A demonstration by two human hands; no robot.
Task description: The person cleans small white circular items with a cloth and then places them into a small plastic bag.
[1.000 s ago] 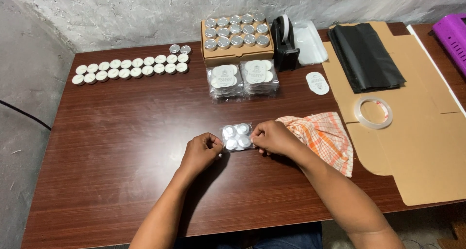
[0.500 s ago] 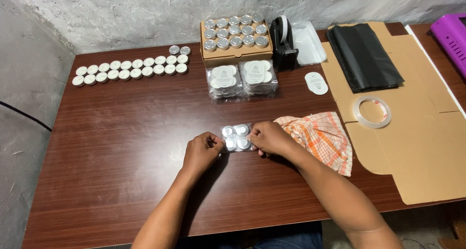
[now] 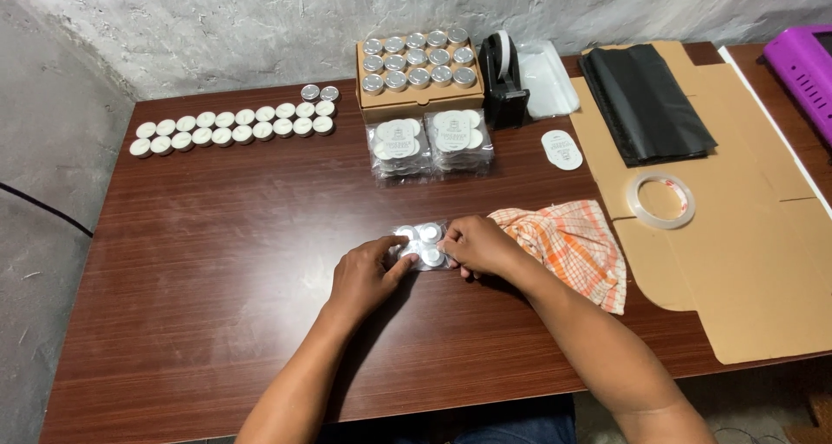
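Observation:
A small clear packet of tealight candles (image 3: 422,245) lies on the brown table (image 3: 217,236) in front of me. My left hand (image 3: 368,275) pinches its left edge with the fingertips. My right hand (image 3: 479,245) grips its right side, fingers curled over the wrap. Part of the packet is hidden under both hands.
Two rows of loose tealights (image 3: 234,128) line the far left. A cardboard box of tealights (image 3: 419,71) stands at the back, two finished packets (image 3: 429,141) before it. A tape dispenser (image 3: 504,80), checked cloth (image 3: 576,245), tape roll (image 3: 661,200), black bags (image 3: 646,102) and flat cardboard (image 3: 754,262) lie right.
Both hands stay on the packet; the fingers have shifted slightly along its edges. Nothing else on the table has moved.

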